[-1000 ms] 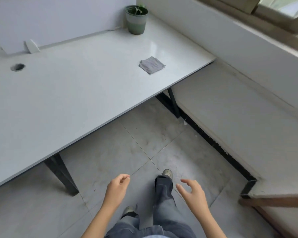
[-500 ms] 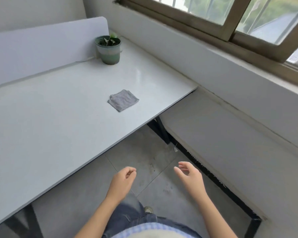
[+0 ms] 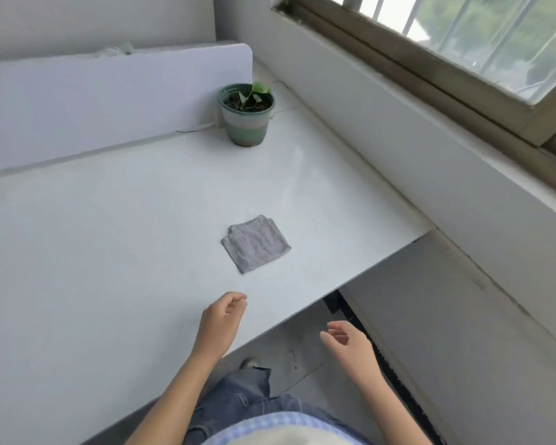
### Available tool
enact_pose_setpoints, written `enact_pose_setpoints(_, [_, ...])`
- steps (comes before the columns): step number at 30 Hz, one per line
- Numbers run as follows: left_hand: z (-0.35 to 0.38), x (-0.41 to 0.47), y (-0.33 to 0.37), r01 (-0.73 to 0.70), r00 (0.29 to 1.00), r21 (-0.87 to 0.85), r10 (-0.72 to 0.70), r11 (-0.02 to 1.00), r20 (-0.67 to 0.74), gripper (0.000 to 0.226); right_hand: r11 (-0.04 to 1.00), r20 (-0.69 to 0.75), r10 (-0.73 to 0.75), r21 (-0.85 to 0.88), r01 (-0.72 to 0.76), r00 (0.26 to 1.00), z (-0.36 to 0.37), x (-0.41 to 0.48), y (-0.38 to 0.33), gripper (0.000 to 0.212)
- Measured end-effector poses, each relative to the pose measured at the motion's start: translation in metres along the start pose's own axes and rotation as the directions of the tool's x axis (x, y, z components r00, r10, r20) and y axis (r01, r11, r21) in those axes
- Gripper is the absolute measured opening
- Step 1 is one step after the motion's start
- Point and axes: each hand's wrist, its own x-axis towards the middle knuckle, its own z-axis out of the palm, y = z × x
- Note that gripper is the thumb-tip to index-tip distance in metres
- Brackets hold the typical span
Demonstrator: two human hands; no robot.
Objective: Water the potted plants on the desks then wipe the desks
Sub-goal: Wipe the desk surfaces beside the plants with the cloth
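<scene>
Left hand (image 3: 220,322) is hovering loosely curled, empty, over the counter (image 3: 109,252) at lower centre. Right hand (image 3: 350,345) is hanging relaxed, empty. Cloth (image 3: 256,244) is lying mid-frame.

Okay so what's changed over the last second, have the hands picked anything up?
The view has closed in on the desk. The left hand moved forward from over the floor to above the desk's front edge, short of the cloth; the right hand is still over the floor. Both hold nothing. Cloth and plant pot have not moved.
</scene>
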Motion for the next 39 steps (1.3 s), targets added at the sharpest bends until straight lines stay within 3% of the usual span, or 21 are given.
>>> enact_pose_setpoints(6, [-0.013,0.030,-0.002,0.133,0.988,-0.006,-0.133,0.991,-0.082,0.013,0.982,0.088,-0.129,-0.131,0.140,0.988,0.021,0.047,-0.040,0.031])
enact_pose_setpoints(10, [-0.025,0.038,-0.007,0.226,0.947,-0.062,-0.234,0.972,-0.219,0.013,0.893,0.209,-0.311,-0.270,0.360,0.927,0.032,0.079,-0.053,0.031])
enact_pose_setpoints(13, [-0.028,0.047,0.001,0.239,0.913,-0.121,-0.265,0.963,-0.309,0.013,0.781,0.305,-0.435,-0.339,0.524,0.847,0.040,0.105,-0.070,0.031])
enact_pose_setpoints(17, [-0.016,0.061,0.012,0.254,0.870,-0.124,-0.283,0.959,-0.404,0.016,0.573,0.384,-0.625,-0.366,0.733,0.680,0.050,0.138,-0.094,0.033])
enact_pose_setpoints(21, [0.010,0.083,0.019,0.302,0.809,-0.012,-0.263,0.953,-0.526,0.024,0.302,0.608,-0.578,-0.461,0.835,0.545,0.049,0.175,-0.109,0.044])
enact_pose_setpoints(24, [0.030,0.105,0.033,0.365,0.742,0.070,-0.244,0.928,-0.625,0.039,0.191,0.719,-0.502,-0.451,0.872,0.482,0.041,0.199,-0.108,0.044])
enact_pose_setpoints(28, [0.057,0.149,0.047,0.477,0.679,0.167,-0.242,0.863,-0.693,0.060,0.159,0.770,-0.397,-0.478,0.864,0.499,0.025,0.225,-0.111,0.045])
enact_pose_setpoints(33, [0.082,0.186,0.049,0.654,0.560,0.121,-0.370,0.747,-0.741,0.068,0.155,0.689,-0.465,-0.554,0.818,0.555,0.006,0.289,-0.130,0.048])
enact_pose_setpoints(39, [0.088,0.197,0.039,0.744,0.514,0.176,-0.383,0.645,-0.767,0.060,0.286,0.519,-0.516,-0.645,0.708,0.681,-0.010,0.417,-0.182,0.045])
